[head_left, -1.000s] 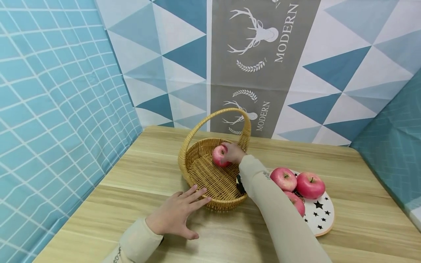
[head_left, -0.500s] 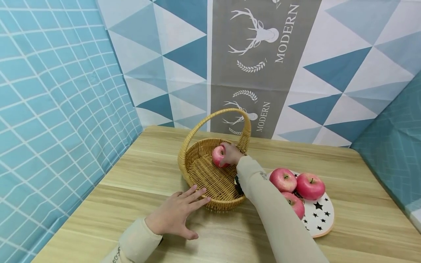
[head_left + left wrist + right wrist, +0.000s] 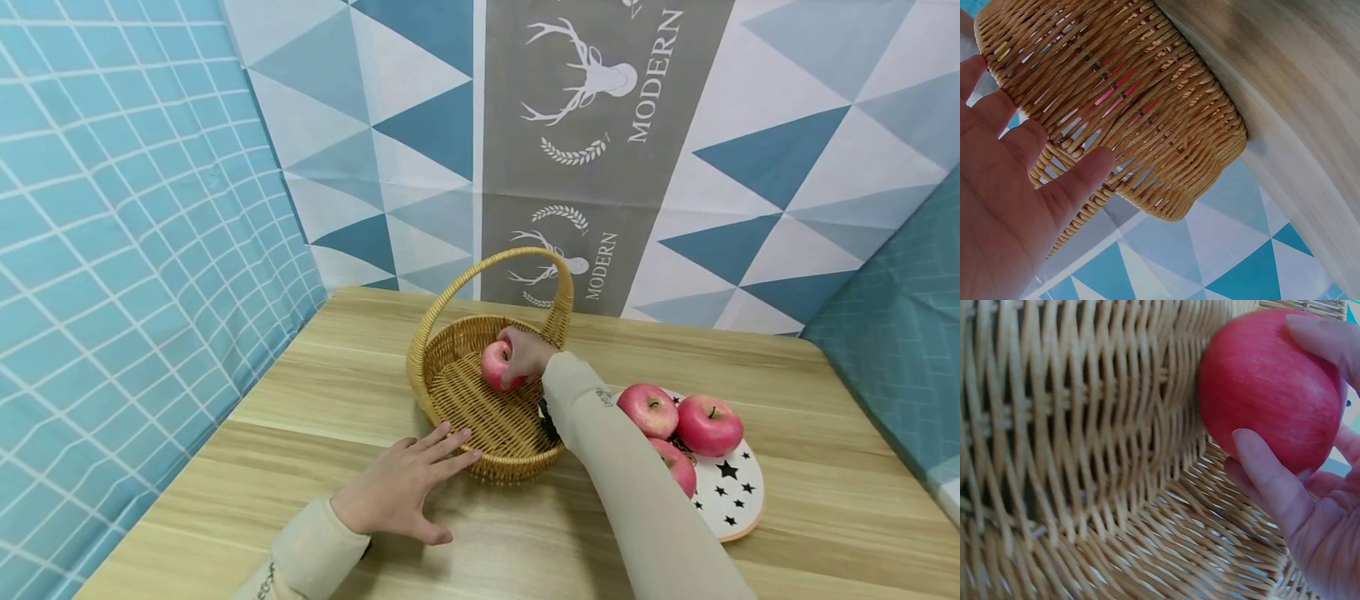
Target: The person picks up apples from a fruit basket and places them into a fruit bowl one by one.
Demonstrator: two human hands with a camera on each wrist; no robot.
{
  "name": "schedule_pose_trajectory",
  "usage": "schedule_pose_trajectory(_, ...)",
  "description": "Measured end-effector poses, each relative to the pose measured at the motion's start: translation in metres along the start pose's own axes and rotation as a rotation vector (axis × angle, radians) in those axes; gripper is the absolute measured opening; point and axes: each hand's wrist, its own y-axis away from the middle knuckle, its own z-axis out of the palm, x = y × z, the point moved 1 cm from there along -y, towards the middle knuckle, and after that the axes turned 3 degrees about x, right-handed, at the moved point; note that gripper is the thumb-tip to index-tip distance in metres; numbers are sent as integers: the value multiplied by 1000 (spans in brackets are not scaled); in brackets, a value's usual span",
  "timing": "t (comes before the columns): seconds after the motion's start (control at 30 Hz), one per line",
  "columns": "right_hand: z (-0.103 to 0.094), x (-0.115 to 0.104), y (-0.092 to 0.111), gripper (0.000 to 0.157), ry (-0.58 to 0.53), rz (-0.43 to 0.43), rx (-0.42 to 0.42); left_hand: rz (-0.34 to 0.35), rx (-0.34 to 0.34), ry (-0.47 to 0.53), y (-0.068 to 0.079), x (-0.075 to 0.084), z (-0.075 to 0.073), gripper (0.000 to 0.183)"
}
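Inside the wicker basket point(image 3: 480, 412), my right hand point(image 3: 528, 354) grips a red apple point(image 3: 495, 365) near the back right of the basket. The right wrist view shows thumb and fingers around that apple point(image 3: 1272, 387), close to the woven wall point(image 3: 1085, 412). My left hand point(image 3: 401, 487) is spread, its fingertips at the basket's near rim. In the left wrist view, the left hand point(image 3: 1010, 187) has its fingers straight against the outside of the basket point(image 3: 1129, 94). Some red shows through the weave there.
To the right lies a white star-patterned plate point(image 3: 738, 500) holding several red apples point(image 3: 708, 425), partly behind my right sleeve. The basket's tall arched handle point(image 3: 491, 262) rises over it. A patterned wall covering point(image 3: 420, 125) stands behind the wooden table point(image 3: 300, 400).
The apple in my right hand has shifted slightly left and nearer within the basket, and the hand moved with it. My left hand stays at the rim.
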Motion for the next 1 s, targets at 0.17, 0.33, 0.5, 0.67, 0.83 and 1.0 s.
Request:
schedule_pose_trajectory(0.17,-9,-3,6,80,26,2,-18,6,-19,14,-3,0,0,88)
schedule_pose_trajectory(0.33,-15,-13,10,75,52,-96,-13,-16,-26,21,0,0,0,87)
schedule_pose_trajectory(0.5,-23,-17,13,73,121,-168,44,4,6,9,-1,-1,0,86)
schedule_pose_trajectory(0.67,-29,-24,18,74,158,-212,53,-8,9,37,2,-1,1,86)
schedule_pose_trajectory(0.83,-39,-30,26,78,211,-202,33,1,16,37,4,-3,1,86)
schedule_pose_trajectory(1.0,-46,-32,34,77,277,-228,24,26,28,17,4,-4,0,85)
